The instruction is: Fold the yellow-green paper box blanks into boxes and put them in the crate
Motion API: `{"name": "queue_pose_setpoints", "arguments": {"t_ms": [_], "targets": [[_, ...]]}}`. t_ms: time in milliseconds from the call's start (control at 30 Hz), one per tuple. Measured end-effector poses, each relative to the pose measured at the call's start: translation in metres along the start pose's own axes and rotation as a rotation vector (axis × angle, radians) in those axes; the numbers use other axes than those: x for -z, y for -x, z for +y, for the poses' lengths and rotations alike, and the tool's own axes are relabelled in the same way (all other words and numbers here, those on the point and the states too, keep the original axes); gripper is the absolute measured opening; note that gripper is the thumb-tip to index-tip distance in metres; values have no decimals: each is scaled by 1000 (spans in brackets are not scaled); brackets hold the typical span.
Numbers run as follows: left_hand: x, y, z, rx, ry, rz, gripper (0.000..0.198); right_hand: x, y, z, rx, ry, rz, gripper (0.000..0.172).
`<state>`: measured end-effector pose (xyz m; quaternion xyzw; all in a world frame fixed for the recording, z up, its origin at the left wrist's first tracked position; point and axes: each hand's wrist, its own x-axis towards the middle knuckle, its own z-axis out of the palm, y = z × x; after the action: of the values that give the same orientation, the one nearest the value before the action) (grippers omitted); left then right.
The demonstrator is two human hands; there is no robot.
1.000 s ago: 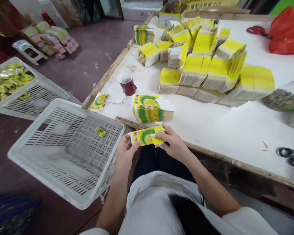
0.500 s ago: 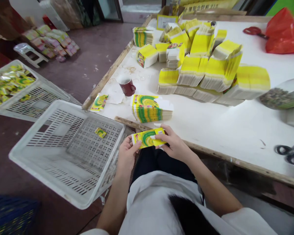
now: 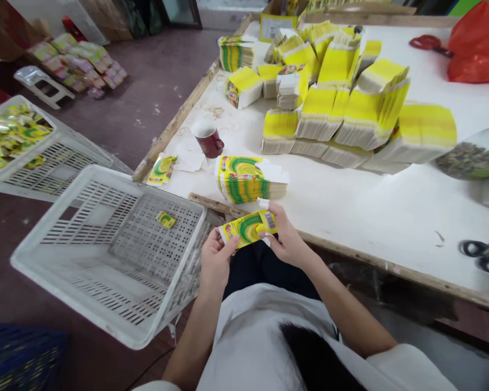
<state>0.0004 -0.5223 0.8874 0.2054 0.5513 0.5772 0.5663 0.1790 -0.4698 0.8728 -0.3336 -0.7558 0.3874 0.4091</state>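
Between my hands, over my lap, is a yellow and green printed carton (image 3: 248,228), lying flat with a barcode at its right end. My left hand (image 3: 218,252) grips its left end, thumb on top. At the right end, my right hand (image 3: 287,239) pinches it with the thumb near the flap; white wrapping covers some fingertips, and the index finger reaches past the upper edge. Just beyond, on the table, stands a stack of matching flat cartons (image 3: 248,182). A small yellow carton (image 3: 165,219) lies in the white plastic crate (image 3: 106,320) to my left.
Bundles of yellow cartons (image 3: 321,117) cover the middle of the white table (image 3: 350,217). A maroon mug (image 3: 209,142) and a printed packet (image 3: 162,169) stand near its left edge. Scissors (image 3: 483,255) and a red bag (image 3: 478,49) lie right. Another crate (image 3: 61,155) holds many yellow packs.
My right thumb has shifted down along the carton's right end, and the barcode now shows more fully. The carton tilts slightly more, and the whole view has shifted a little.
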Motion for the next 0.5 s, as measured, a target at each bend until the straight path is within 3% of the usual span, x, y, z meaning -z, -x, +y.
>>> {"name": "queue_pose_setpoints", "arguments": {"t_ms": [167,300,500], "targets": [[2,0,0,-44,-4,9,44,-1,2,3,-230,-281,7,63],[-1,3,-2,-93,-2,23,40,-4,2,-1,-311,-323,-10,61],[-4,11,-10,-92,-53,-7,33,-13,0,-3,-346,-245,204,53]]}}
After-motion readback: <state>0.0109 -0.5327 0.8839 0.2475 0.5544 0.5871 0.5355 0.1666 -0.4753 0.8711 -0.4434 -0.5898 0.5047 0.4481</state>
